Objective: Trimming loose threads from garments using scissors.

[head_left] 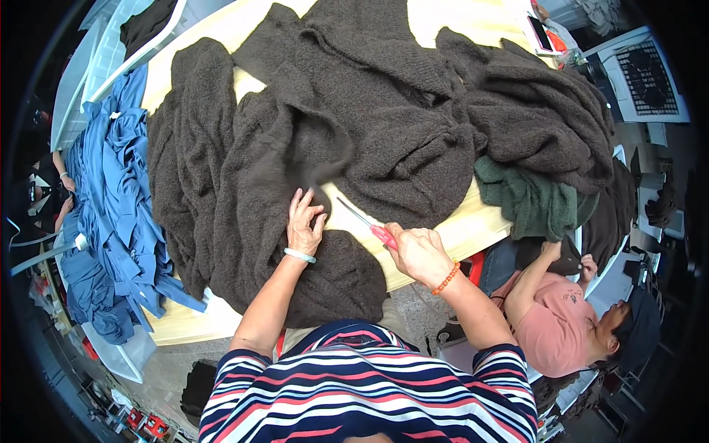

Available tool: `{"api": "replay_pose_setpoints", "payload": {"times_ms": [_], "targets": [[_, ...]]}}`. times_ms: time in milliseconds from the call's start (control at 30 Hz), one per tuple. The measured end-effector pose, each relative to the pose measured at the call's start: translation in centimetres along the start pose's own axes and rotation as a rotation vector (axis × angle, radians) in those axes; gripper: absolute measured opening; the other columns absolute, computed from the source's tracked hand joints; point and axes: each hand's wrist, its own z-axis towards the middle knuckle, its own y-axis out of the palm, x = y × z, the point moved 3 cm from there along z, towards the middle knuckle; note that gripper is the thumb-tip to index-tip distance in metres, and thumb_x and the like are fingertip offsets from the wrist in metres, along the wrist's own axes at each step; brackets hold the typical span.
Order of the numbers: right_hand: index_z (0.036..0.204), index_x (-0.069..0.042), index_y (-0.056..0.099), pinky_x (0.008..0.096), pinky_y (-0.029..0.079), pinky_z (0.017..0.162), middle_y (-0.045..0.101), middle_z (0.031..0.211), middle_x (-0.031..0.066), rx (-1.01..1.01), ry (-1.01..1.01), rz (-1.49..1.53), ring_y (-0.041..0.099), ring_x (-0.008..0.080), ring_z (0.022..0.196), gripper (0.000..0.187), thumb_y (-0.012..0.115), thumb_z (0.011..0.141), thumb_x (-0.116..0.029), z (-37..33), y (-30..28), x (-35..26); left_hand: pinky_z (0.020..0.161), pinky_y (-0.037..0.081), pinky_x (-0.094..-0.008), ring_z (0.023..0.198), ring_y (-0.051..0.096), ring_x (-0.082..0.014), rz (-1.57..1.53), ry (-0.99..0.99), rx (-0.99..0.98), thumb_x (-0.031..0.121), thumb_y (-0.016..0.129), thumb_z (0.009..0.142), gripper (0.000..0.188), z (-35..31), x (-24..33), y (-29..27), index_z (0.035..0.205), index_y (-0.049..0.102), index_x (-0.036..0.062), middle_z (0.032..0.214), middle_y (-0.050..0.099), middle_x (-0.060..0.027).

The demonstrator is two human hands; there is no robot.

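Note:
A dark brown knitted garment [251, 162] lies rumpled before me, part of it hanging over the table's near edge. My left hand [303, 225] rests on it palm down, fingers spread, with a pale bangle at the wrist. Just above those fingers the garment's raised opening is blurred. To the right, my right hand [419, 255] is closed around the pinkish-red handle of a slim tool [382, 235]. Its thin metal shaft points up and left over bare tabletop, apart from the fabric; its exact kind is unclear. An orange beaded bracelet circles that wrist.
More brown knits [391, 111] spread across the pale wooden table [465, 221]. Blue garments [118, 199] are heaped at the left, a green knit [524, 196] at the right. A co-worker in a pink shirt [550, 325] sits close on my right, hands at the fabric.

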Motion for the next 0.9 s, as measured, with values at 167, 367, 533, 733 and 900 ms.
{"api": "replay_pose_setpoints", "payload": {"times_ms": [167, 367, 533, 733, 900], "targets": [[0.109, -0.008, 0.059, 0.0448, 0.052, 0.063, 0.065, 0.069, 0.0182, -0.016, -0.022, 0.002, 0.067, 0.0348, 0.068, 0.025, 0.059, 0.088, -0.022, -0.9, 0.2, 0.2, 0.109, 0.033, -0.0468, 0.134, 0.038, -0.0406, 0.024, 0.008, 0.006, 0.004, 0.072, 0.076, 0.019, 0.3, 0.4, 0.1, 0.094, 0.065, 0.0027, 0.136, 0.053, -0.0166], [0.114, -0.011, 0.058, 0.0482, 0.05, 0.073, 0.066, 0.073, 0.0179, -0.057, 0.081, 0.038, 0.067, 0.0355, 0.072, 0.028, 0.059, 0.089, -0.023, -1.4, -0.7, -0.1, 0.113, 0.02, -0.0543, 0.143, 0.023, -0.0351, 0.153, -0.079, -0.049, 0.019, 0.068, 0.082, 0.032, 4.2, 0.6, 2.4, 0.113, 0.067, 0.0118, 0.152, 0.034, -0.009], [0.111, -0.007, 0.057, 0.0475, 0.053, 0.069, 0.067, 0.082, 0.0181, 0.145, 0.102, 0.062, 0.066, 0.0364, 0.077, 0.025, 0.057, 0.088, -0.017, -0.8, -1.1, 0.9, 0.114, 0.018, -0.0568, 0.142, 0.023, -0.0376, 0.221, -0.19, -0.265, 0.031, 0.07, 0.079, 0.06, 8.5, 0.8, 2.5, 0.133, 0.052, 0.0113, 0.153, 0.03, -0.0151], [0.117, -0.01, 0.056, 0.0452, 0.052, 0.068, 0.066, 0.078, 0.0199, 0.185, 0.088, 0.084, 0.066, 0.0363, 0.074, 0.032, 0.062, 0.088, -0.019, -2.7, -0.9, 2.6, 0.088, 0.048, -0.039, 0.105, 0.059, -0.0325, 0.215, -0.312, -0.303, 0.026, 0.079, 0.073, 0.072, 1.6, 1.0, -4.9, 0.133, 0.049, 0.0035, 0.125, 0.055, -0.0206], [0.113, -0.008, 0.057, 0.047, 0.052, 0.07, 0.067, 0.084, 0.018, 0.076, 0.078, 0.1, 0.066, 0.0366, 0.078, 0.028, 0.06, 0.086, -0.017, -2.7, 0.7, 1.7, 0.095, 0.044, -0.0429, 0.105, 0.055, -0.0383, 0.119, -0.364, -0.218, 0.028, 0.077, 0.075, 0.069, 1.0, 1.9, -3.7, 0.132, 0.047, 0.0037, 0.108, 0.058, -0.0185]]}}
